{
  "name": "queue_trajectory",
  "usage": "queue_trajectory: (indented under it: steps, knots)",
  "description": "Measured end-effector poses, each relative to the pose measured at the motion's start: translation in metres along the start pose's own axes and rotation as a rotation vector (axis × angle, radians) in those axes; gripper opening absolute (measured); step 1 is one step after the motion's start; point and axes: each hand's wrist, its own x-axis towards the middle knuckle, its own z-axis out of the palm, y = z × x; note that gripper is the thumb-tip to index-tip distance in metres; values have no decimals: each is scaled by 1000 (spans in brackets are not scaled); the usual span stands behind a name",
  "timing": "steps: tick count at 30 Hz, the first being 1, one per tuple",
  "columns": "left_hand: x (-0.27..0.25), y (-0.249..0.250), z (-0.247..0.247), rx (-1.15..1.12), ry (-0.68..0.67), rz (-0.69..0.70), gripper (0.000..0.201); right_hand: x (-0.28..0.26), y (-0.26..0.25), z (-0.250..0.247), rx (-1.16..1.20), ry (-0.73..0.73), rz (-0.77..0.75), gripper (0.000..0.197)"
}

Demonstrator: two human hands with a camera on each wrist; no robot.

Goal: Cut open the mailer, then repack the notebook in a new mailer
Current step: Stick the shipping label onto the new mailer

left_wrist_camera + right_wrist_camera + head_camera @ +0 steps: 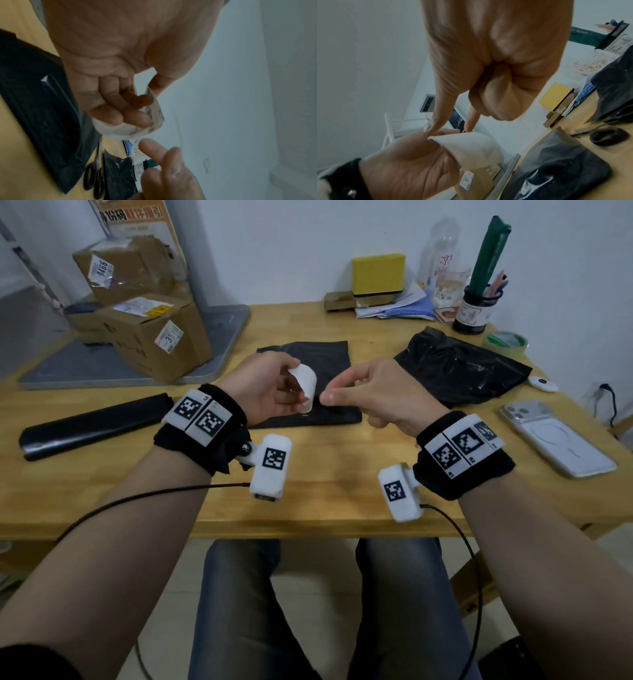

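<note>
White backing strip (306, 385), curled and papery, sits pinched in my left hand (270, 386) above the flat black mailer (337, 416) on the table (325, 481); I judge I'm sealing the new mailer, the notebook presumably inside, unseen. My right hand (373, 395) hangs just beside it, thumb and forefinger nearly closed, holding nothing. Next I should drop the strip and press the flap down.

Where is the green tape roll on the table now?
In the head view, the green tape roll lies at the table's far right, behind the crumpled black bag.
</note>
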Motion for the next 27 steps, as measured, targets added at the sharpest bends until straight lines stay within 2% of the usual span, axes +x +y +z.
queue_trajectory:
  steps: [2, 6, 11, 14, 16, 18, 20, 23, 27]
  knots:
    - [12, 6, 1, -129, -5, -17, 30, 14, 1, 0, -38, -11, -8, 37]
    - [37, 17, -1, -341, -20, -78, 21, 43, -2, 1, -146, -14, -34, 31]
    - [65, 32, -7, -447, -91, -142, 20, 84, 2, -1, -209, 169, -64, 18]
    - [83, 37, -19, -422, -168, -170, 38, 106, 6, -5, -240, 233, -69, 8]
    - [91, 42, -29, -352, -270, -179, 50, 122, 9, -9, -235, 270, -69, 9]
    - [98, 48, -39, -319, -320, -164, 52, 138, 14, -13, -223, 292, -43, 14]
    - [107, 52, -48, -295, -256, -126, 45, 155, 19, -17, -177, 267, 21, 19]
    - [129, 47, -57, -131, -151, -83, 26, 182, 25, -23, -165, 199, 110, 20]
    - [158, 33, -61, 9, -55, -36, 35, 217, 35, -26, -214, 127, 171, 32]
